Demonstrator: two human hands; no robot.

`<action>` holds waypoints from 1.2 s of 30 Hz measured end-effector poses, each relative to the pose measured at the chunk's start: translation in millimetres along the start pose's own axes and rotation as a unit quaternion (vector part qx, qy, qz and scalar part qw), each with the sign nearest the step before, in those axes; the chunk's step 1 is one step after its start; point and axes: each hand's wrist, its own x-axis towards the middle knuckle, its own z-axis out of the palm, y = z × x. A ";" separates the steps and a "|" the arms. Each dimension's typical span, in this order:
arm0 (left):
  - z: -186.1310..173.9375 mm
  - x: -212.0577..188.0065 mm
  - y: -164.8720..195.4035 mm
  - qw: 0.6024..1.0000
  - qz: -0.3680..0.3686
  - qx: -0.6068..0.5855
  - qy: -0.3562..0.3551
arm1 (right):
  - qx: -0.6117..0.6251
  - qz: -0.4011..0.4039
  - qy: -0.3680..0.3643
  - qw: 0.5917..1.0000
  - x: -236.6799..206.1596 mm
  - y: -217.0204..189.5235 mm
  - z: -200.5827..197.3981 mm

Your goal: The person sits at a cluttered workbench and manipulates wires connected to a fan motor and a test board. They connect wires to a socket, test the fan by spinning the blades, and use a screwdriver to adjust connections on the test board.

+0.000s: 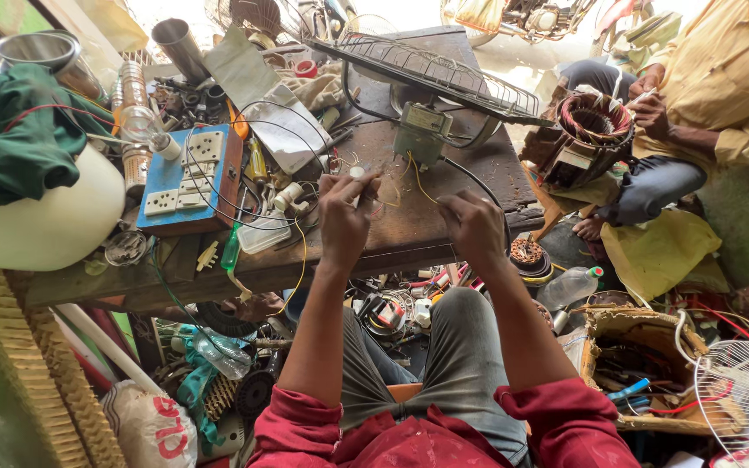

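My left hand (pixel 344 217) is closed over thin yellow wires (pixel 389 192) and a small white part above the wooden workbench (pixel 409 234). My right hand (pixel 474 227) pinches another wire end a little to the right. The wires run up to a green fan motor (pixel 424 130) that lies on the bench with a wire fan guard (pixel 435 74) behind it. A black cable curves from the motor past my right hand.
A blue switchboard with white sockets (pixel 188 173) lies left on the bench among screwdrivers and parts. Another person in a yellow shirt (pixel 721 78) sits at the right with a copper-wound stator (pixel 595 130). A white fan guard (pixel 743 403), boxes and scrap crowd the floor.
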 end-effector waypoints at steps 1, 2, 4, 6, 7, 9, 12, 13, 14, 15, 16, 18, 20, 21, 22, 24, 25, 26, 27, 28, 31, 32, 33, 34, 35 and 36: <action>-0.3 -4.0 2.0 1.000 0.028 -0.010 0.004 | 0.008 -0.010 -0.018 1.000 -2.2 -4.0 -4.3; -0.2 -5.6 3.1 0.998 0.057 -0.020 0.007 | 0.014 -0.019 -0.035 0.999 -4.6 -7.4 -10.8; 1.9 -7.0 5.7 0.990 -0.051 -0.123 -0.046 | 0.036 -0.035 -0.037 0.998 -5.0 -14.1 -21.5; 3.2 -5.3 7.5 0.977 -0.083 -0.181 -0.076 | 0.066 -0.051 -0.002 0.997 3.8 -19.8 -26.5; 3.8 -2.9 8.8 0.977 -0.061 -0.188 -0.076 | 0.070 -0.050 0.021 0.996 9.7 -21.6 -29.1; 2.3 2.9 11.3 0.980 -0.037 -0.178 -0.078 | 0.081 -0.053 0.065 0.993 24.8 -24.7 -31.3; -4.7 7.6 17.8 0.990 -0.018 -0.119 -0.079 | 0.115 -0.097 -0.017 0.989 41.2 -30.0 -30.5; -7.7 8.2 20.1 0.993 0.001 -0.093 -0.071 | 0.094 -0.129 -0.015 0.987 43.4 -32.3 -29.5; -10.4 9.2 22.2 0.996 0.020 -0.067 -0.063 | 0.074 -0.162 -0.012 0.984 45.5 -35.8 -25.8; -12.0 10.1 24.7 0.996 0.033 -0.042 -0.074 | 0.053 -0.195 -0.010 0.979 46.8 -38.6 -22.8; -13.7 11.0 26.5 0.995 0.046 -0.015 -0.085 | 0.052 -0.198 0.003 0.979 48.0 -41.1 -19.7; -16.2 13.3 28.8 0.991 0.075 0.031 -0.103 | 0.051 -0.208 0.027 0.976 50.2 -45.6 -12.2; -17.9 15.4 29.6 0.985 0.107 0.072 -0.119 | 0.059 -0.197 0.039 0.978 50.4 -48.5 -6.1; -19.5 15.8 29.3 0.984 0.104 0.065 -0.127 | 0.063 -0.191 0.046 0.978 50.2 -49.2 -3.5; -21.2 16.3 28.3 0.984 0.102 0.058 -0.135 | 0.058 -0.192 0.048 0.978 50.1 -49.3 -1.6; -22.8 17.0 26.7 0.983 0.107 0.042 -0.145 | 0.047 -0.192 0.055 0.979 50.5 -47.3 0.0; -23.6 16.1 25.7 0.982 0.111 0.034 -0.147 | 0.045 -0.194 0.054 0.979 50.2 -46.5 1.0; -24.0 15.2 24.5 0.982 0.115 0.026 -0.150 | 0.043 -0.196 0.053 0.978 50.3 -45.9 2.4; -23.4 14.6 23.6 0.982 0.107 0.021 -0.153 | 0.041 -0.197 0.051 0.978 50.1 -45.1 3.0; -22.2 14.3 22.5 0.983 0.100 0.015 -0.154 | 0.043 -0.197 0.042 0.979 49.8 -44.5 3.5; -18.1 13.2 18.5 0.984 0.097 0.014 -0.147 | 0.048 -0.198 0.024 0.979 49.3 -44.7 5.3; -16.7 12.7 17.2 0.985 0.099 0.016 -0.143 | 0.051 -0.198 0.024 0.979 48.7 -45.6 5.8; -15.3 12.1 16.1 0.986 0.096 0.011 -0.135 | 0.054 -0.197 0.025 0.979 48.5 -46.5 6.1; -14.2 11.1 14.9 0.988 0.092 0.006 -0.127 | 0.075 -0.187 0.026 0.979 48.6 -47.6 6.9; -13.1 10.4 14.0 0.989 0.088 0.002 -0.119 | 0.096 -0.177 0.028 0.979 49.0 -48.3 7.5; -12.6 9.8 12.9 0.990 0.080 0.001 -0.119 | 0.116 -0.167 0.030 0.979 49.3 -48.8 8.3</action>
